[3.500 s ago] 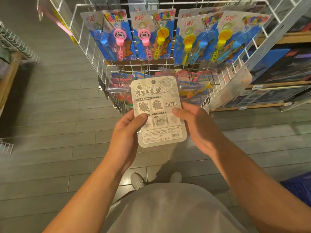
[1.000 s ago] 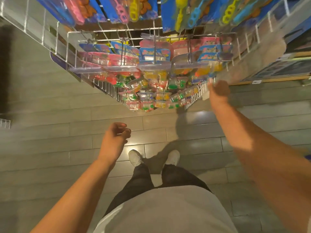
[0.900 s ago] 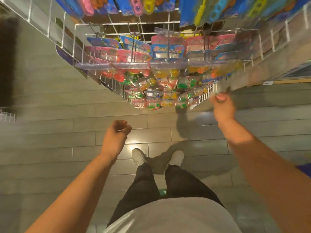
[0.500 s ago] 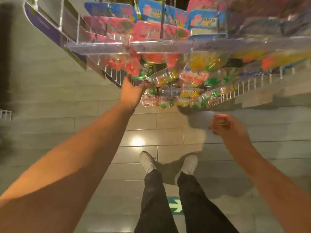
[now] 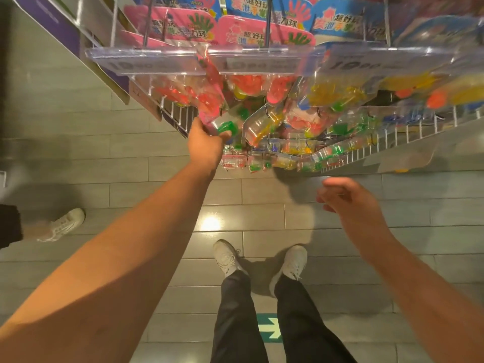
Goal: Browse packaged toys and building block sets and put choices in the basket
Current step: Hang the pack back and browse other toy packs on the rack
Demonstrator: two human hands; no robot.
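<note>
Reaching up to the wire display rack [image 5: 408,132], the left hand [image 5: 205,146] grips a clear blister pack with a green toy [image 5: 225,125] that hangs at the rack's lower left corner, fingers curled round its bottom edge. Around it hang more clear packs with red, yellow and orange toys, their pink and blue header cards [image 5: 251,32] above a row of transparent price strips [image 5: 262,60]. The right hand [image 5: 351,203] hovers below the rack's lower edge, well apart from the packs, fingers loosely curled and holding nothing. Below, two white sneakers [image 5: 227,256] stand on the grey tiled floor [image 5: 131,184] near a green arrow marking [image 5: 269,327]. Another person's shoe [image 5: 64,224] shows at the left.
</note>
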